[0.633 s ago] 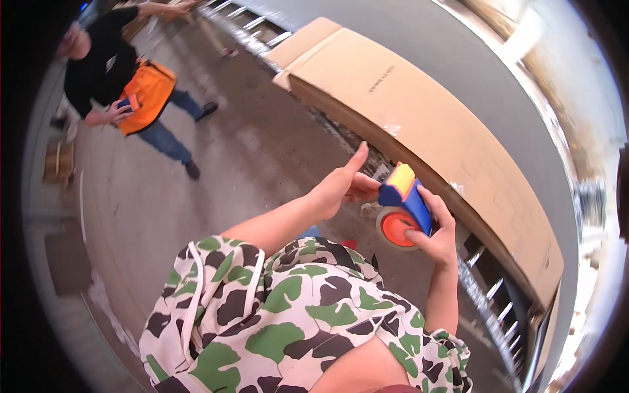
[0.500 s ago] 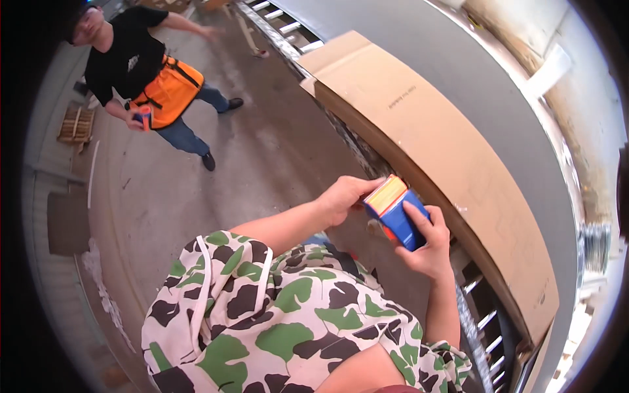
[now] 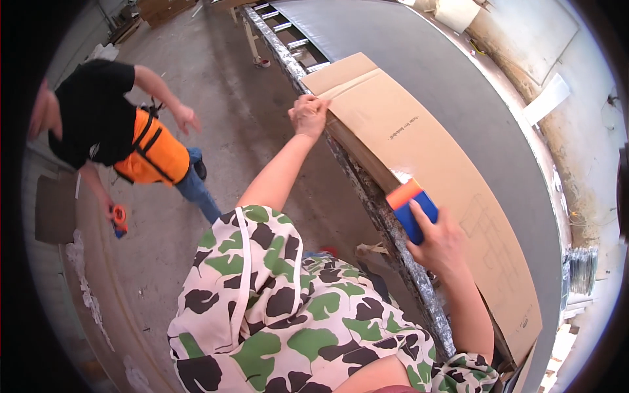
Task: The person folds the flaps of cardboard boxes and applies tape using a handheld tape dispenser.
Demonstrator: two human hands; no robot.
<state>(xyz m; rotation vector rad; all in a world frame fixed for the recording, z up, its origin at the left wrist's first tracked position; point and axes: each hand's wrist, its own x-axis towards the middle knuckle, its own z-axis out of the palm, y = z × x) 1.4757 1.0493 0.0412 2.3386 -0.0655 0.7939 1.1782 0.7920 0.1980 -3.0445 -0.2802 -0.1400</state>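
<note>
In my right hand [image 3: 440,243] is a blue and orange tape dispenser [image 3: 415,211], its orange end over the near long edge of a long brown cardboard box [image 3: 432,144]. A shiny, clear patch shows on the cardboard beside that end. My left hand [image 3: 309,116] reaches out to the box's far left corner, fingers bent and closed on the edge there. The box lies lengthwise, with printed marks on its top panel. What the left fingertips touch under the edge is hidden.
A grey conveyor belt [image 3: 393,49] runs beneath and beyond the box, with a worn metal side rail [image 3: 360,180] and rollers [image 3: 298,44]. At the left, a person [image 3: 98,111] in an orange apron holds a similar tape dispenser [image 3: 118,221]. Coiled material [image 3: 583,270] stands far right.
My left hand has left the dispenser and moved out to the box's far corner. The right hand has brought the dispenser to the box edge. The other person has come nearer.
</note>
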